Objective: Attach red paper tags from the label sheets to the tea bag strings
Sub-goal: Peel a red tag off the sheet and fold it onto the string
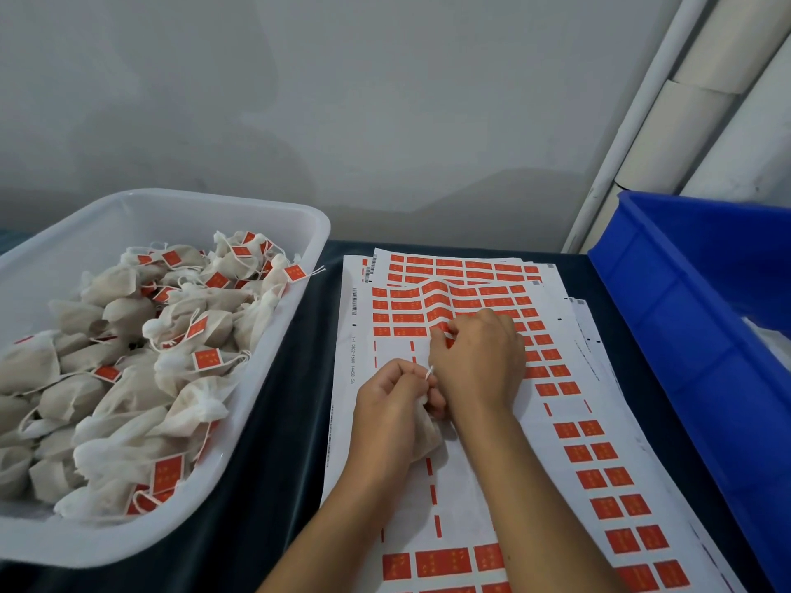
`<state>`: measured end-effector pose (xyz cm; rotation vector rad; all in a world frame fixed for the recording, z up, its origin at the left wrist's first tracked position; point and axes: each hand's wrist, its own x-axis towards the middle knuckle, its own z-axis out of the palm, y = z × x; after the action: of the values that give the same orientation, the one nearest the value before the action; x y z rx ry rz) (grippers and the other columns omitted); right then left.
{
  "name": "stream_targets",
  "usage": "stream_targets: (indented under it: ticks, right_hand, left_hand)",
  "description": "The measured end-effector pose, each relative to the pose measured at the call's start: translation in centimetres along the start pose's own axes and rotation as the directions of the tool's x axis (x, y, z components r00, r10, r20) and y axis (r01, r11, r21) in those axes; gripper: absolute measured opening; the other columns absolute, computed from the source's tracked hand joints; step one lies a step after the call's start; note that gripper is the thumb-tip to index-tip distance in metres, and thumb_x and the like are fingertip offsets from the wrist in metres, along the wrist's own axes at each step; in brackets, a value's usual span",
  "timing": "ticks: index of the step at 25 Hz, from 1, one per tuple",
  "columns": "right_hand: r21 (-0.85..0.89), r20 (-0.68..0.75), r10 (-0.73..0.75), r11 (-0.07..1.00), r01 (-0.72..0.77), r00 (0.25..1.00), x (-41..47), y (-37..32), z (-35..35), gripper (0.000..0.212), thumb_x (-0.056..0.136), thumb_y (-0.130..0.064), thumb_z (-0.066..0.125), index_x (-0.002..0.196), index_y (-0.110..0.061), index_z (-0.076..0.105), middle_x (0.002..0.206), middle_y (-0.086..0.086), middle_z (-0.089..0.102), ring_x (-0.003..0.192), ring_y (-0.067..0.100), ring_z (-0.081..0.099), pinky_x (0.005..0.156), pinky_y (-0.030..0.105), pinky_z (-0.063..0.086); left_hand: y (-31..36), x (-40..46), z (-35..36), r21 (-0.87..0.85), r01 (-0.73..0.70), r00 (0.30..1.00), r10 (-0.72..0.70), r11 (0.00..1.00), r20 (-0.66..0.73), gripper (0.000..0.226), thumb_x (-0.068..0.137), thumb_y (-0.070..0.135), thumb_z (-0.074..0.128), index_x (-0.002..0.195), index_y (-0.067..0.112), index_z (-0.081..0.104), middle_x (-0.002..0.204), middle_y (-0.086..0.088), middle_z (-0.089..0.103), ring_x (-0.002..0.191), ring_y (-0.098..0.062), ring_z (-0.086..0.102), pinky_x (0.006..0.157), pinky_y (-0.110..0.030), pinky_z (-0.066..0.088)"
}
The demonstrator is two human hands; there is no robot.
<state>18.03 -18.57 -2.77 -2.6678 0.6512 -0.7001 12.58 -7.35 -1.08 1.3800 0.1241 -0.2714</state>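
Head camera is looking down at a dark-covered table [282,421] where two bare hands are working over a stack of label sheets [471,485]. The left hand [387,415] is curling its fingers around a tea bag [428,438], which is lying against the top sheet under the palm, and its thumb and forefinger are pinching the white string [429,372] so that the end is sticking up between the two hands. The right hand [479,357] is reaching across the sheet with its fingers bent and its fingertips [438,333] pressing together on the edge of a red paper tag [443,325] in the printed rows; the sheet is buckling upward just beyond them. Whether that tag is already lifting free of the backing is too small to tell. Rows of red tags are running along the far part and the right side of the top sheet, with bare white backing around the hands. To the left, a white plastic tub [274,370] is holding a heap of tea bags [128,370] with red tags already on their strings. At the right edge, a blue plastic crate [667,336] is sitting beside the sheets.
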Motion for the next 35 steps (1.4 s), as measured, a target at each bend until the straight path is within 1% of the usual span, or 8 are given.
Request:
stream_targets:
  ticks: [5,9,13,20,25,29,32,35]
  right_hand:
    - [0.058,0.037,-0.020,0.998,0.017,0.999,0.1,-0.1,-0.3,0.027,0.099,-0.041,0.064,0.114,-0.024,0.078,0.106,-0.002,0.074,0.088,0.013,0.061,0.084,0.030,0.059]
    - [0.151,0.053,0.046,0.987,-0.054,0.998,0.3,-0.1,-0.2,0.023,0.098,-0.038,0.068,0.113,-0.024,0.079,0.108,-0.003,0.074,0.090,0.013,0.061,0.084,0.032,0.060]
    - [0.158,0.027,0.046,0.986,-0.050,0.999,0.3,0.0,-0.1,0.022,0.097,-0.037,0.070,0.111,-0.025,0.079,0.109,-0.004,0.075,0.093,0.012,0.057,0.084,0.029,0.056]
    - [0.175,-0.006,0.048,0.984,-0.046,0.999,0.2,0.2,0.4,0.026,0.095,-0.038,0.070,0.116,-0.023,0.078,0.114,-0.002,0.075,0.099,0.016,0.058,0.088,0.034,0.056]
    - [0.144,-0.008,0.048,0.989,-0.046,0.999,0.2,0.3,0.7,0.028,0.095,-0.039,0.070,0.116,-0.023,0.078,0.115,-0.001,0.073,0.098,0.013,0.052,0.088,0.033,0.054]
    - [0.144,-0.005,0.013,0.990,-0.012,1.000,0.3,0.3,0.7,0.022,0.095,-0.037,0.071,0.112,-0.024,0.079,0.114,-0.003,0.072,0.095,0.009,0.044,0.088,0.030,0.052]
    - [0.146,-0.001,-0.016,0.989,0.016,1.000,0.7,0.1,0.5,0.022,0.094,-0.037,0.071,0.110,-0.024,0.078,0.113,-0.002,0.072,0.094,0.011,0.047,0.088,0.030,0.052]
    - [0.077,0.022,-0.127,0.989,0.125,0.992,1.0,-0.2,0.4,0.025,0.097,-0.037,0.067,0.114,-0.021,0.074,0.114,-0.001,0.072,0.096,0.015,0.056,0.091,0.033,0.054]
  left_hand:
    - [-0.3,0.2,-0.1,0.032,-0.006,1.000,0.006,0.999,-0.010,0.039,0.104,0.005,0.045,0.076,0.017,0.069,0.070,-0.005,0.067,0.066,-0.013,0.063,0.068,-0.028,0.055]
    - [-0.4,0.3,-0.1,0.009,0.001,1.000,-0.001,1.000,-0.003,0.045,0.102,0.005,0.044,0.070,0.022,0.070,0.071,-0.006,0.065,0.072,-0.019,0.061,0.074,-0.034,0.055]
    - [-0.4,0.3,-0.1,0.015,-0.002,1.000,0.003,1.000,-0.004,0.044,0.102,0.007,0.044,0.071,0.023,0.071,0.072,-0.005,0.066,0.075,-0.021,0.062,0.075,-0.037,0.056]
    - [0.1,0.1,-0.1,0.042,0.008,1.000,-0.008,0.999,-0.014,0.045,0.103,0.005,0.045,0.071,0.022,0.070,0.069,-0.003,0.067,0.064,-0.009,0.063,0.068,-0.027,0.056]
    - [0.1,0.1,0.0,0.048,0.007,1.000,-0.006,0.999,-0.014,0.047,0.104,0.007,0.045,0.069,0.025,0.070,0.069,-0.002,0.067,0.064,-0.009,0.064,0.068,-0.026,0.056]
    - [0.1,-0.1,-0.1,0.043,0.007,1.000,-0.007,0.999,-0.005,0.047,0.104,0.007,0.045,0.068,0.025,0.070,0.070,-0.003,0.066,0.066,-0.011,0.063,0.069,-0.029,0.055]
    - [0.1,-0.1,-0.1,0.040,0.009,1.000,-0.008,0.999,-0.021,0.042,0.105,0.009,0.047,0.072,0.021,0.071,0.071,-0.004,0.068,0.065,-0.010,0.064,0.069,-0.026,0.057]
    - [0.1,0.0,0.1,0.026,0.018,0.999,-0.017,0.999,-0.028,0.043,0.106,0.013,0.051,0.069,0.025,0.071,0.071,-0.004,0.068,0.070,-0.017,0.065,0.072,-0.031,0.059]
